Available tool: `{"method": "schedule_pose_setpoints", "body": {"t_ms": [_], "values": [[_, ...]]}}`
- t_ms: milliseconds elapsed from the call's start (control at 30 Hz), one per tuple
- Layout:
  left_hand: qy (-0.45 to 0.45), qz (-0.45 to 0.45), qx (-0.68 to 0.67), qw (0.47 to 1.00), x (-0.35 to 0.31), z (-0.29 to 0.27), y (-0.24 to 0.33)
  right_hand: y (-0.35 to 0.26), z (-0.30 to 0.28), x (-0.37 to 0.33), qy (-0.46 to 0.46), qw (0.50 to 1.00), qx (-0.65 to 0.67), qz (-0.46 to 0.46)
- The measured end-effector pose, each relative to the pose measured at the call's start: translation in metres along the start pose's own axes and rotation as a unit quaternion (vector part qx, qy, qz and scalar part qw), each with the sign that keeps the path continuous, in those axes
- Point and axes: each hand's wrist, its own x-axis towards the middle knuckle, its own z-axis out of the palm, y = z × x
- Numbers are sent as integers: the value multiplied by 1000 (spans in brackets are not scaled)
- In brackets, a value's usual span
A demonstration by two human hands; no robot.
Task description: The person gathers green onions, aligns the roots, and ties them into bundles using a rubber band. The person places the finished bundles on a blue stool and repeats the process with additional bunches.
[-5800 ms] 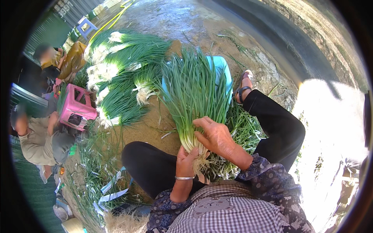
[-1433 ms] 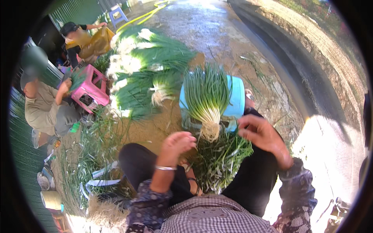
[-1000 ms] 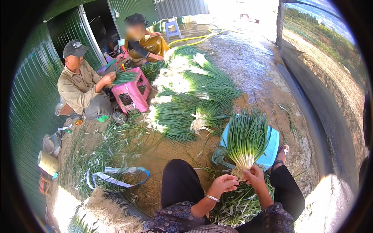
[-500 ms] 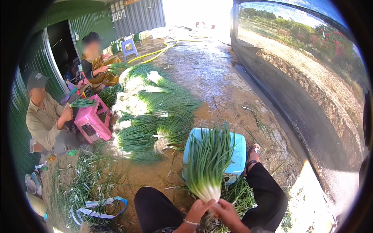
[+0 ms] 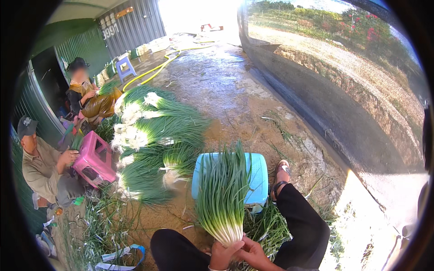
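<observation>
Near, the left hand (image 5: 221, 255) and right hand (image 5: 254, 254) have fingers closed round the onion bunch's (image 5: 221, 203) white end, leaves over the blue stool (image 5: 259, 180); gathered bunches (image 5: 181, 123) already lie farther left.

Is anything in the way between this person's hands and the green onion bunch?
Nothing visible is: the left hand and right hand are both at the pale lower end of the green onion bunch, whose leaves overlap the light-blue stool.

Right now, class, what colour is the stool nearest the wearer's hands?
Light blue; the head view shows the stool best.
</observation>
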Motion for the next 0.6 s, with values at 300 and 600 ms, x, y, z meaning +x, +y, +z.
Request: {"method": "schedule_pose_setpoints", "body": {"t_ms": [300, 600], "values": [[42, -108, -83, 990, 13, -22, -37, 0, 4, 2, -34, 992, -21, 121], [22, -81, -58, 995, 10, -40, -44, -2, 12, -1, -55, 990, -57, 114]]}}
